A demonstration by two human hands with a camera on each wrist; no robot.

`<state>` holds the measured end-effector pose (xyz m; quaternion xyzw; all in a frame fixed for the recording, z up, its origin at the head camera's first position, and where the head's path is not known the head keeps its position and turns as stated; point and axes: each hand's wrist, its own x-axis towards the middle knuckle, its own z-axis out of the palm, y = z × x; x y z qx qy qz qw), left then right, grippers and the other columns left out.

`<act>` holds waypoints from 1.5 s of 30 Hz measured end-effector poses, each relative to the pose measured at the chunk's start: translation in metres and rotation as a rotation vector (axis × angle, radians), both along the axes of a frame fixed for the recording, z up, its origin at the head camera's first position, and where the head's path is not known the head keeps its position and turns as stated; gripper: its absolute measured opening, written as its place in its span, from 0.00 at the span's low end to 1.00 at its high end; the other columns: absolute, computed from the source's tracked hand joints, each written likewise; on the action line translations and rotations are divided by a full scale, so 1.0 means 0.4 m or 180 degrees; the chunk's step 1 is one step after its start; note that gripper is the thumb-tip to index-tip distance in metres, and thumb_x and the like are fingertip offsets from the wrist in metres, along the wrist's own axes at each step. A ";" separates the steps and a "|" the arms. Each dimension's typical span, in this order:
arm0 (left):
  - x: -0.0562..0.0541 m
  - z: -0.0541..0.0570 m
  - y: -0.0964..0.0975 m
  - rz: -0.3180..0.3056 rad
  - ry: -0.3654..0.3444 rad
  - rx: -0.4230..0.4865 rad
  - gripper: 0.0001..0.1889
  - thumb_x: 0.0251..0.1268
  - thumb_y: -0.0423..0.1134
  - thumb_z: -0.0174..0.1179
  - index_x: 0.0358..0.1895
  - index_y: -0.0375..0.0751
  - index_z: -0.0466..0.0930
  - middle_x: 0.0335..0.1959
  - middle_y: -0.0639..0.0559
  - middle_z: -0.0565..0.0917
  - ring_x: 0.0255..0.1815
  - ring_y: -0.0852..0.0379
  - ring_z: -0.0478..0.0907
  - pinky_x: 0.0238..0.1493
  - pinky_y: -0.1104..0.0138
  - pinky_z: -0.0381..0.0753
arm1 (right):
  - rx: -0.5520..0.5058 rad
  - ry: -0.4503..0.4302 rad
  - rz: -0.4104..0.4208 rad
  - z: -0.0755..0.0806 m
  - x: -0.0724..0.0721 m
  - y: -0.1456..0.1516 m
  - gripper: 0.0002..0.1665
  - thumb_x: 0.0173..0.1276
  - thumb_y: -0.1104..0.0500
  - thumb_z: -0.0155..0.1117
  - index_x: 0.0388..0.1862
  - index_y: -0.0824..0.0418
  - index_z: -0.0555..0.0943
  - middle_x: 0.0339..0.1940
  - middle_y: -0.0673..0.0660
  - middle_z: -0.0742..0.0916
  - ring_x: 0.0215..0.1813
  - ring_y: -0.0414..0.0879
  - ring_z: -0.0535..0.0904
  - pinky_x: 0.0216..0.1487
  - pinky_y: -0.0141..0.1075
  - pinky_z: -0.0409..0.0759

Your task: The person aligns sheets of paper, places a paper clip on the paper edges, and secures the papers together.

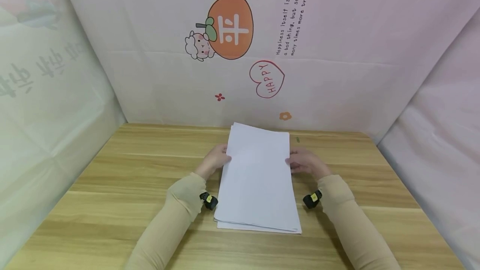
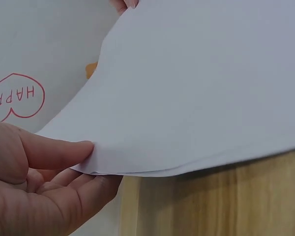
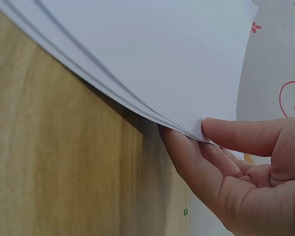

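Note:
A few loosely stacked sheets of white paper lie lengthwise before me, their near edges slightly out of line. My left hand pinches the left edge, thumb on top and fingers beneath, as the left wrist view shows with the paper bending near the thumb. On the opposite edge my right hand pinches the sheets the same way. In the right wrist view the layered edges of the paper fan slightly apart, and the part by the fingers is raised off the table. The fingertips under the paper are hidden.
The wooden table spreads out on both sides of the paper. Behind it hangs a white printed cloth, with further cloth walls at left and right. A small green mark shows near the table's far edge.

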<state>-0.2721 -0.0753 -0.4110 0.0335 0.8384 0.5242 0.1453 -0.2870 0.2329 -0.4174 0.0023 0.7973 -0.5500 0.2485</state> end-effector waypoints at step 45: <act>0.028 0.085 0.023 0.0509 0.0371 0.0513 0.23 0.69 0.31 0.46 0.67 0.31 0.63 0.64 0.35 0.71 0.65 0.42 0.68 0.65 0.50 0.66 | -0.0382 0.0644 -0.0394 0.106 0.056 -0.028 0.31 0.77 0.59 0.42 0.73 0.71 0.52 0.69 0.71 0.67 0.67 0.62 0.67 0.66 0.53 0.67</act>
